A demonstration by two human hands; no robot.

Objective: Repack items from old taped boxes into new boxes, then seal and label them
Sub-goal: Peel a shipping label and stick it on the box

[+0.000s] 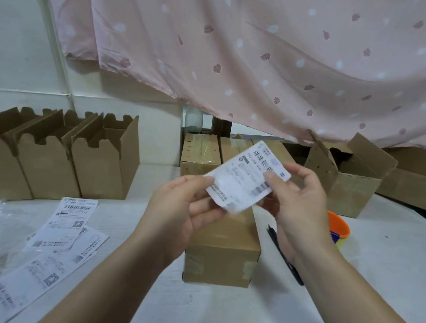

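Both hands, left hand [185, 205] and right hand [298, 202], pinch a shipping label [246, 177] above the taped box [222, 249], sealed but unlabelled, mid-table.

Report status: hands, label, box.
Left hand and right hand pinch white printed shipping label. Sealed brown cardboard box directly below, top bare. Nothing blocking.

Both bare forearms extend forward and converge at centre. The left hand [177, 204] is raised, palm facing right, fingertips pinched together. The right hand [298, 202] mirrors it, thumb and forefinger closed in a grip; its remaining fingers appear loosely curled.
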